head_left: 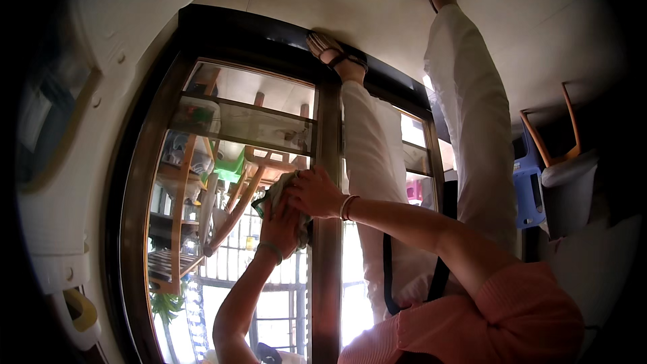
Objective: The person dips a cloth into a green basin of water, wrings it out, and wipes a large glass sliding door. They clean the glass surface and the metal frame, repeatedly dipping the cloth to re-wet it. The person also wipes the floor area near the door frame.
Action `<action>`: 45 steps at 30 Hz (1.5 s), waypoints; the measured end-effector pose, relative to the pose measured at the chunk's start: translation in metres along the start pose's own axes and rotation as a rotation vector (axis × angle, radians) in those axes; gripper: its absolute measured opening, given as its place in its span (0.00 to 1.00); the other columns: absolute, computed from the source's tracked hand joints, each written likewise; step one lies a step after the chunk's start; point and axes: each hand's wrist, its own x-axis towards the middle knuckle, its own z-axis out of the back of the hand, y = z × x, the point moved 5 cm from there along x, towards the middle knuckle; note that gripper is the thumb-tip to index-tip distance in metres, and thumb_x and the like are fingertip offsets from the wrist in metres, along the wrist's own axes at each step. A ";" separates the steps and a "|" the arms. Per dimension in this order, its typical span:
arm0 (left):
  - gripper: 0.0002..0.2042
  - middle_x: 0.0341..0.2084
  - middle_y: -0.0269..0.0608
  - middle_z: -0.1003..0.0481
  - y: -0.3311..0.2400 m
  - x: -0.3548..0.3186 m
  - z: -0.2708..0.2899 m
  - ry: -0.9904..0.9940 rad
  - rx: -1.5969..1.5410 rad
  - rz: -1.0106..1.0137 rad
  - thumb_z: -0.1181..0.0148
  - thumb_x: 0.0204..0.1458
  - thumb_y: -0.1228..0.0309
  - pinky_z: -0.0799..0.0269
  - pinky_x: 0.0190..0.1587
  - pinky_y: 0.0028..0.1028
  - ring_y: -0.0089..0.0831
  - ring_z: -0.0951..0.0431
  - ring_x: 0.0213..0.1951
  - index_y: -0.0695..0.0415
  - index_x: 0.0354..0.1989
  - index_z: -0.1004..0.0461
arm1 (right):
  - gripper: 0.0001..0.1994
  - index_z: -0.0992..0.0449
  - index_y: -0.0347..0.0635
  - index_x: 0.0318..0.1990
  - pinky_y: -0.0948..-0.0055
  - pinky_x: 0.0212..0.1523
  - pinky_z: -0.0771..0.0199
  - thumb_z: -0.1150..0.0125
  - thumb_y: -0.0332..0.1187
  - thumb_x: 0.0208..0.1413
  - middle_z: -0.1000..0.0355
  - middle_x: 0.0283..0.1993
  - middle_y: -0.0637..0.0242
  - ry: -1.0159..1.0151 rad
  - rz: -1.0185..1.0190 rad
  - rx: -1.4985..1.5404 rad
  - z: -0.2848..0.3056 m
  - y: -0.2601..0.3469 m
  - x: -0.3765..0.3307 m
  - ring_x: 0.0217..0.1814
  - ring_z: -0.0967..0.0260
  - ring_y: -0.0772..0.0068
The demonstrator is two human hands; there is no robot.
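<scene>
Both of my hands are on a crumpled cloth (271,197), greyish with a dark green edge, against the glass pane (222,114) of a brown-framed door. Bent over the lower part of the cloth is my left hand (280,224), a thin band at its wrist. My right hand (314,192) grips the cloth's upper right side, close beside the left, with a light bracelet behind it. The cloth covers some of the fingertips. Just right of the cloth runs the door's upright brown frame bar (327,263).
One of my sandalled feet (330,47) is at the dark sill (269,30), the other on the pale floor. A white plastic-looking body (60,229) stands along the left. On the right are a blue stool (529,192) and a chair (569,168). Furniture and window bars show in the glass.
</scene>
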 end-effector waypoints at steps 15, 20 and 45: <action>0.26 0.68 0.43 0.42 0.039 0.098 -0.003 0.046 -0.017 0.047 0.46 0.53 0.63 0.69 0.72 0.55 0.39 0.58 0.74 0.59 0.61 0.33 | 0.19 0.28 0.46 0.54 0.53 0.58 0.42 0.53 0.43 0.62 0.33 0.59 0.65 0.016 -0.004 -0.075 0.001 -0.060 0.041 0.63 0.39 0.61; 0.28 0.69 0.41 0.44 0.057 0.141 -0.001 0.008 0.057 0.075 0.47 0.54 0.62 0.70 0.72 0.54 0.38 0.59 0.74 0.57 0.64 0.36 | 0.19 0.27 0.43 0.53 0.54 0.59 0.41 0.49 0.41 0.59 0.35 0.61 0.61 0.106 0.033 -0.138 0.000 -0.078 0.056 0.66 0.42 0.59; 0.29 0.69 0.33 0.45 0.114 0.239 -0.007 -0.104 0.180 0.161 0.51 0.56 0.58 0.66 0.71 0.55 0.40 0.59 0.74 0.52 0.67 0.40 | 0.19 0.30 0.38 0.44 0.60 0.51 0.35 0.34 0.36 0.47 0.37 0.49 0.59 -0.086 -0.125 -0.043 -0.006 -0.110 0.069 0.51 0.37 0.61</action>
